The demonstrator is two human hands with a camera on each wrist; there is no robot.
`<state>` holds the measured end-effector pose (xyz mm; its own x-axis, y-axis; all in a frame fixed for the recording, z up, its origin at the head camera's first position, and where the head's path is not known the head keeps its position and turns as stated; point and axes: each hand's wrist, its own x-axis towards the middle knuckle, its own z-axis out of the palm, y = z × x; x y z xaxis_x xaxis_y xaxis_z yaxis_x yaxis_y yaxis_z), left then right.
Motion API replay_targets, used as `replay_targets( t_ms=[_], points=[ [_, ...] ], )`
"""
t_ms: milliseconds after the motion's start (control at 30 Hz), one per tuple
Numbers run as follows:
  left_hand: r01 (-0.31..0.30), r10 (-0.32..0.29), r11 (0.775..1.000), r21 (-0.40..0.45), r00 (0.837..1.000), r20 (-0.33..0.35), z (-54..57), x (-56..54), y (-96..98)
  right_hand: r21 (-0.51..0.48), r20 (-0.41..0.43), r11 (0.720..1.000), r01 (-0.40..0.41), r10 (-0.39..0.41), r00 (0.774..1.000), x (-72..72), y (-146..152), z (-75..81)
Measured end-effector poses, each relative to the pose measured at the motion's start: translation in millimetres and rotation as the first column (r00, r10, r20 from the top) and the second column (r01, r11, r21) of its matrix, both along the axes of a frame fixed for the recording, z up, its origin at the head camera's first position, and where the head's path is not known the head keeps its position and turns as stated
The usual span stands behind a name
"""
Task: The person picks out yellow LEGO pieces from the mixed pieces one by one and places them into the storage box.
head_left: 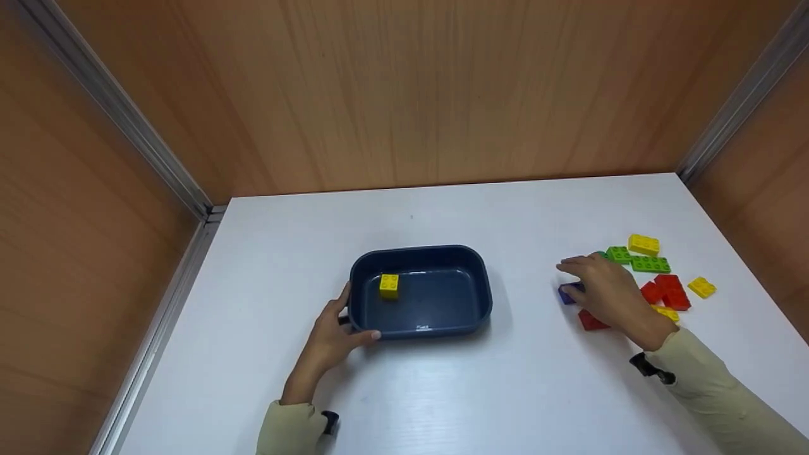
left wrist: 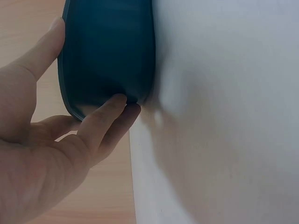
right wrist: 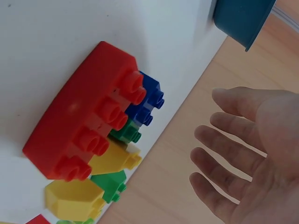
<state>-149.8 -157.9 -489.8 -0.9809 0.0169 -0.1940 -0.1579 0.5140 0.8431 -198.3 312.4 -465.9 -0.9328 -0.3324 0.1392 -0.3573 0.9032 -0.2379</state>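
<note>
A dark blue rectangular dish (head_left: 425, 332) stands mid-table with one yellow brick (head_left: 389, 287) inside, near its left end. My left hand (head_left: 331, 338) holds its near left corner, thumb along the front side and fingers against the end wall, as the left wrist view also shows. Over the toy bricks on the right hovers my right hand (head_left: 608, 293), fingers spread and nothing gripped. A blue brick (head_left: 566, 296) lies under its fingertips, partly hidden; contact cannot be made out. Below the palm sits a red brick (head_left: 591, 321), seen large in the right wrist view.
Around the right hand lie green bricks (head_left: 651, 264), a yellow brick (head_left: 644, 244), joined-looking red bricks (head_left: 674, 294) and a yellow piece (head_left: 701, 287) farthest right. The white table (head_left: 417, 392) is bounded by wooden panels (head_left: 417, 95) at the back and sides.
</note>
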Motion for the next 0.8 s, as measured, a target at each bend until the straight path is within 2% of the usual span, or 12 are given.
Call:
replay_targets(
  t_ms=[233,600,800],
  points=[
    [-0.004,0.004,1.000,-0.014,1.000,0.010,0.6,0.2,-0.3,-0.020,0.002,1.000,0.008,-0.008,1.000,1.8,11.1,-1.5],
    [0.005,-0.005,1.000,0.002,1.000,0.001,-1.4,1.4,-1.6,-0.054,0.061,0.996,0.075,-0.072,0.996,4.6,26.9,-3.4],
    [0.000,0.000,1.000,0.005,1.000,0.003,-1.6,0.9,-0.7,-0.052,0.053,0.994,0.092,-0.089,0.995,6.3,34.2,-8.3]
  ],
)
